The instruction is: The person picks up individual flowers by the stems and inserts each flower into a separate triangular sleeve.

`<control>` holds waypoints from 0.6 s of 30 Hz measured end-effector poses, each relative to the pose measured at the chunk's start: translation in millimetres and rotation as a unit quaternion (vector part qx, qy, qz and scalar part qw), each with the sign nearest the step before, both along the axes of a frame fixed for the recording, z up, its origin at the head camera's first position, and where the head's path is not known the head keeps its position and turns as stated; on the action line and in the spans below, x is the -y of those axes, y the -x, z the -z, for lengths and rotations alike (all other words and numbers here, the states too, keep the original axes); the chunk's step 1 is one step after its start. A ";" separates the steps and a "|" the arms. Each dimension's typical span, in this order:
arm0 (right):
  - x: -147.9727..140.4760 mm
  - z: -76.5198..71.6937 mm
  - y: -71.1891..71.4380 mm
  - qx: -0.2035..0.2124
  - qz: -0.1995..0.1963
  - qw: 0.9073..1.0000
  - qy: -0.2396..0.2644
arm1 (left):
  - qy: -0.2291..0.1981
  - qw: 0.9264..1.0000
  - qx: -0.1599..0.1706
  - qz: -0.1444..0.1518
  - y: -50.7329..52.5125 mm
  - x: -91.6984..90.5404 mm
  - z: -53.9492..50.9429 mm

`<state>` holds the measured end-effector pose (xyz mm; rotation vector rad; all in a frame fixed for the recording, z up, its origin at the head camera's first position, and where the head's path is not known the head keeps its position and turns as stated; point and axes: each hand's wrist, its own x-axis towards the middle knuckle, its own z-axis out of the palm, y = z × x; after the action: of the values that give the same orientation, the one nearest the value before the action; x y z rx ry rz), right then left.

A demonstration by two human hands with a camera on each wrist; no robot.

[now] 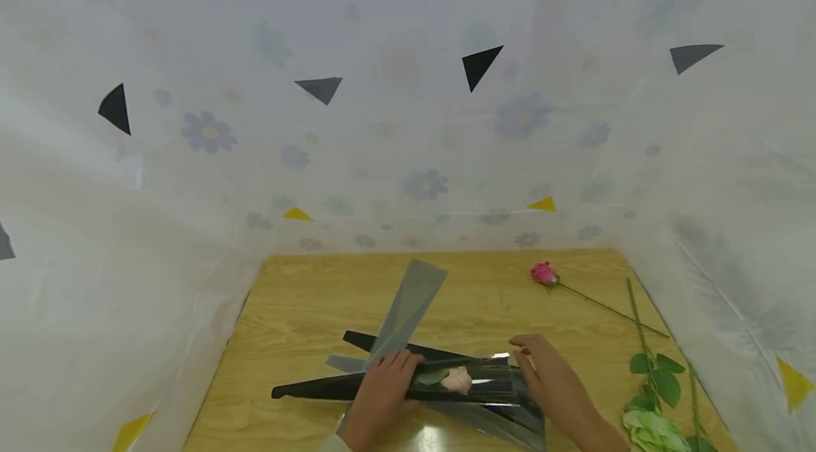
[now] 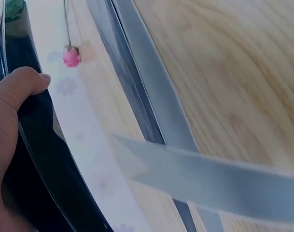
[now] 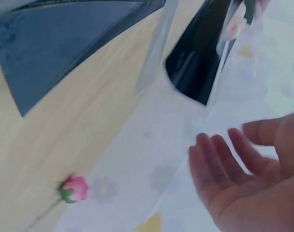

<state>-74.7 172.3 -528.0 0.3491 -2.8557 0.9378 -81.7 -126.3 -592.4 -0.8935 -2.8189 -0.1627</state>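
A black flower sleeve (image 1: 319, 388) with a clear front holds a pale pink rose (image 1: 457, 380) and its leaf, its narrow end pointing left. My left hand (image 1: 385, 388) grips the sleeve around its middle; the left wrist view has the thumb lying over the black sleeve (image 2: 45, 130). Beside the wide end is my right hand (image 1: 551, 374). In the right wrist view the fingers of the right hand (image 3: 248, 179) are loosely bent and hold nothing, a little apart from the sleeve's wide mouth (image 3: 195, 72). The rose's stem is hidden inside the sleeve.
Grey sleeves (image 1: 414, 303) and another black sleeve (image 1: 440, 353) lie crossed on the wooden table (image 1: 293, 296). At the right are a pink rose (image 1: 544, 273) with a long stem and a pale green flower (image 1: 653, 431). White patterned sheeting (image 1: 395, 154) surrounds the table.
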 end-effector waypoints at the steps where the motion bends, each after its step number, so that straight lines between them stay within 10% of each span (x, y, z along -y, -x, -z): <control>1: -2.6 -0.1 0.4 0.019 0.011 0.999 0.029 | -0.006 1.000 0.004 -0.004 0.8 2.8 0.1; 5: -9.5 0.4 0.1 0.098 -0.029 0.986 0.131 | -0.024 1.000 0.000 -0.007 2.6 7.5 -2.4; 7: -11.3 1.3 -0.5 0.154 -0.093 0.963 0.198 | -0.035 0.999 -0.011 0.004 2.8 6.2 -4.7; 13: -14.5 4.8 1.3 0.352 -0.250 0.827 0.360 | -0.042 0.998 -0.027 0.039 1.0 -4.0 -10.7; 16: -14.8 4.3 2.1 0.411 -0.307 0.778 0.364 | -0.043 0.997 -0.026 0.054 -0.2 -8.4 -13.6; 18: -14.1 3.4 2.3 0.427 -0.338 0.760 0.354 | -0.039 0.997 -0.030 0.063 -0.4 -10.6 -15.2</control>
<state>-77.0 186.4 -531.4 1.1215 -2.6243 2.8231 -81.3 -115.7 -577.2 -1.0394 -2.6832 -0.2558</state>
